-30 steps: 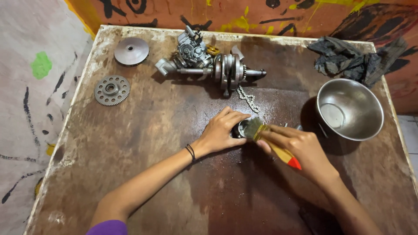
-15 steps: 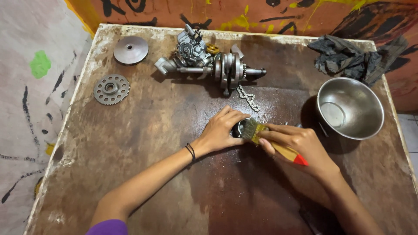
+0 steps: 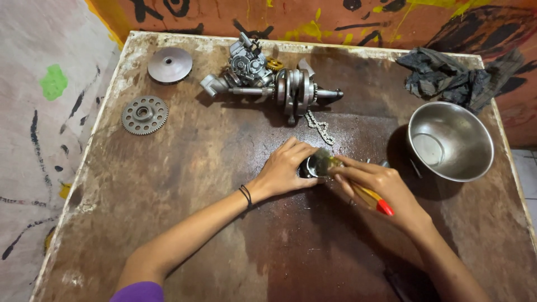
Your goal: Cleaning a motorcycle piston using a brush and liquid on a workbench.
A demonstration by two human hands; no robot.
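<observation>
Small round metal part (image 3: 309, 166) being brushed at table centre, pinned between both hands.

Left hand (image 3: 285, 168) curls its fingers (image 3: 299, 150) over the part, pressing it to the rusty table (image 3: 184, 184). Right hand (image 3: 377, 184) pinches a paintbrush (image 3: 358, 187), bristles blurred against the part, red handle tip beyond the knuckles. Chain (image 3: 320, 127) just past the fingertips; crankshaft assembly (image 3: 268, 81) further; steel bowl (image 3: 450, 140) right; gear (image 3: 144, 114), disc (image 3: 169, 64) far left.

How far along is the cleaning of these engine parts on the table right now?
Set aside: a toothed gear, a round disc, a crankshaft assembly and a short chain; whether they are cleaned cannot be told. In hand: the left hand steadies a small dark metal part while the right hand works a paintbrush on it. The steel bowl and rag sit unused.
</observation>
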